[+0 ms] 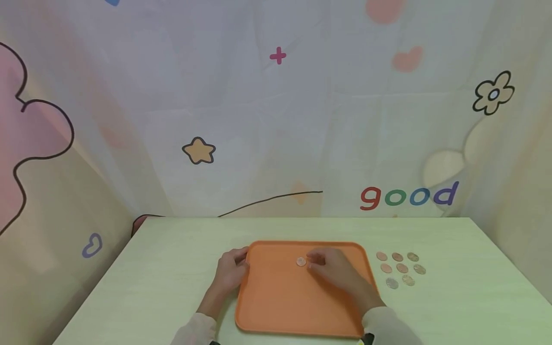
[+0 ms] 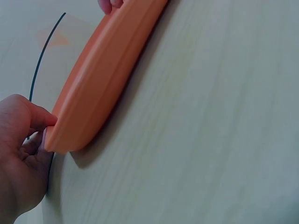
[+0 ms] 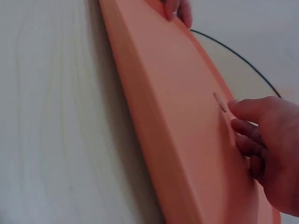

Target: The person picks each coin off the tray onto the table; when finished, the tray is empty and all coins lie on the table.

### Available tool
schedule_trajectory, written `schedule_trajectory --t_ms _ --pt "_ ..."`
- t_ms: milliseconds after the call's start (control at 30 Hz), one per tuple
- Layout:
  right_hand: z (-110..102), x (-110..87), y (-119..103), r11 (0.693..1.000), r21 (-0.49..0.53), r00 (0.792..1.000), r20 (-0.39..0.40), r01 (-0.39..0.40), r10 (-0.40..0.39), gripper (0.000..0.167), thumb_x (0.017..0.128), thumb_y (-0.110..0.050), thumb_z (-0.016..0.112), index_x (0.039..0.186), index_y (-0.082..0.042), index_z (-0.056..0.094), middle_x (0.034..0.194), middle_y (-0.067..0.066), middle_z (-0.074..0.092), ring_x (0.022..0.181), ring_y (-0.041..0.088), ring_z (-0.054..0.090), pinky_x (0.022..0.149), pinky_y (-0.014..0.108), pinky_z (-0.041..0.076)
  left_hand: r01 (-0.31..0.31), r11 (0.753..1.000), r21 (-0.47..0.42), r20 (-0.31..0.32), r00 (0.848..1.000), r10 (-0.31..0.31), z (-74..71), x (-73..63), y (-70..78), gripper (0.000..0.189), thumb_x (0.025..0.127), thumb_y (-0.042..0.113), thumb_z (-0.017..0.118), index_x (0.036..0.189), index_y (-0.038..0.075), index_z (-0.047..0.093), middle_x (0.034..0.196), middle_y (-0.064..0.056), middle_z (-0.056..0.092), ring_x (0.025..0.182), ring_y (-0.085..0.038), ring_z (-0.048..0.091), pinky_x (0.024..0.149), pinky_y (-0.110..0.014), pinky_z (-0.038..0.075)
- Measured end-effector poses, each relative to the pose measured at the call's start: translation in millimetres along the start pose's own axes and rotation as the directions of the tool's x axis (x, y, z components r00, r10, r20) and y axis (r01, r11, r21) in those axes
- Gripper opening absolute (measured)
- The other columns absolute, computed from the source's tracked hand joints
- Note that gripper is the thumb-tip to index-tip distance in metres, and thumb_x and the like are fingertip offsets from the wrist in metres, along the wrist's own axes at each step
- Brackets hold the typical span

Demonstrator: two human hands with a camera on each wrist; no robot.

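Observation:
An orange rectangular tray (image 1: 280, 297) stands on the table. At its left edge my left hand (image 1: 231, 271) pinches the rim; in the left wrist view, the thumb of that hand (image 2: 21, 154) presses on the tray's rim (image 2: 88, 88), with the other fingers partly hidden behind it. Over the tray's back right part is my right hand (image 1: 334, 268), its fingers loosely bent and holding nothing. A small round coin (image 1: 301, 261) is just left of those fingertips. The right wrist view shows the coin (image 3: 219, 101) edge-on, beside the right thumb (image 3: 247, 109), with a slight gap.
Several copper and silver-coloured coins (image 1: 402, 268) lie in loose rows on the pale wooden table (image 1: 457, 306), right of the tray. A printed curtain (image 1: 276, 120) hangs behind the table and along its sides.

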State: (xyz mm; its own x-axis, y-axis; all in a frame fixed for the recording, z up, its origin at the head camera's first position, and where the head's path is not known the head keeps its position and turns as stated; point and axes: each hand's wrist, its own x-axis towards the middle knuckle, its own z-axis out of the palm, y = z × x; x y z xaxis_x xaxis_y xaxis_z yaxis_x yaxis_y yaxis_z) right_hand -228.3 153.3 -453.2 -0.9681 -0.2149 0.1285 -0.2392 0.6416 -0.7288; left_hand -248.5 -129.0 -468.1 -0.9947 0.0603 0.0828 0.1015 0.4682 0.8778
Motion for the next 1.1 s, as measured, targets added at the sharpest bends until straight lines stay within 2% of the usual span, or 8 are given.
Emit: schedule_trajectory --t_ms 167,433,633,833,933,1100 --pt "11 7.1 -4 0.997 -0.057 0.996 -0.075 -0.05 0.045 0.026 0.088 -0.032 0.076 0.104 -0.012 0.078 0.099 0.001 0.077 0.094 0.019 0.07 0.09 0.041 0.058 -0.002 1.0 0.009 -0.001 1.0 0.002 0.7 0.2 0.6 0.048 0.088 -0.004 0.056 0.135 -0.007 0.061 0.132 -0.027 0.065 0.125 -0.04 0.064 0.104 -0.047 0.056" --pt "17 11.2 -10 0.98 -0.165 0.993 -0.069 -0.109 0.099 0.018 0.09 -0.032 0.075 0.098 -0.016 0.075 0.098 -0.001 0.075 0.092 0.018 0.068 0.086 0.044 0.057 0.023 1.0 0.004 0.004 1.0 -0.023 0.5 -0.2 0.8 0.049 0.089 -0.004 0.056 0.137 -0.005 0.06 0.13 -0.024 0.066 0.127 -0.039 0.062 0.106 -0.047 0.054" --pt "19 14.8 -10 0.979 -0.197 0.999 -0.036 -0.044 0.037 0.006 0.092 -0.024 0.074 0.094 -0.019 0.075 0.097 -0.001 0.075 0.094 0.02 0.07 0.087 0.045 0.058 0.005 1.0 -0.004 0.011 1.0 -0.005 0.9 0.0 -0.7 0.049 0.089 -0.005 0.055 0.138 -0.007 0.059 0.13 -0.025 0.066 0.127 -0.04 0.062 0.106 -0.048 0.054" --pt "18 16.6 -12 0.971 -0.238 1.0 -0.011 -0.027 0.025 0.008 0.09 -0.018 0.075 0.093 -0.014 0.07 0.097 0.001 0.072 0.094 0.021 0.068 0.089 0.044 0.058 -0.008 1.0 -0.007 0.008 1.0 0.008 0.4 0.2 -0.6 0.049 0.088 -0.005 0.055 0.136 -0.008 0.06 0.127 -0.026 0.067 0.125 -0.041 0.063 0.105 -0.048 0.055" --pt "17 15.7 -15 0.971 -0.237 1.0 0.012 -0.014 0.017 0.01 0.089 -0.017 0.076 0.092 -0.014 0.067 0.093 0.001 0.07 0.089 0.019 0.065 0.085 0.041 0.057 -0.01 1.0 -0.011 0.008 1.0 0.011 -0.1 0.1 -0.3 0.048 0.088 -0.005 0.056 0.136 -0.009 0.06 0.127 -0.027 0.067 0.125 -0.041 0.064 0.104 -0.047 0.056" --pt "16 10.5 -16 0.971 -0.233 0.997 0.062 0.059 -0.046 0.009 0.092 -0.017 0.073 0.093 -0.017 0.065 0.085 -0.005 0.065 0.079 0.012 0.056 0.075 0.033 0.051 -0.005 1.0 -0.005 0.006 1.0 0.005 -0.3 0.1 -0.5 0.048 0.088 -0.004 0.056 0.136 -0.008 0.059 0.132 -0.027 0.065 0.125 -0.041 0.063 0.105 -0.048 0.055"
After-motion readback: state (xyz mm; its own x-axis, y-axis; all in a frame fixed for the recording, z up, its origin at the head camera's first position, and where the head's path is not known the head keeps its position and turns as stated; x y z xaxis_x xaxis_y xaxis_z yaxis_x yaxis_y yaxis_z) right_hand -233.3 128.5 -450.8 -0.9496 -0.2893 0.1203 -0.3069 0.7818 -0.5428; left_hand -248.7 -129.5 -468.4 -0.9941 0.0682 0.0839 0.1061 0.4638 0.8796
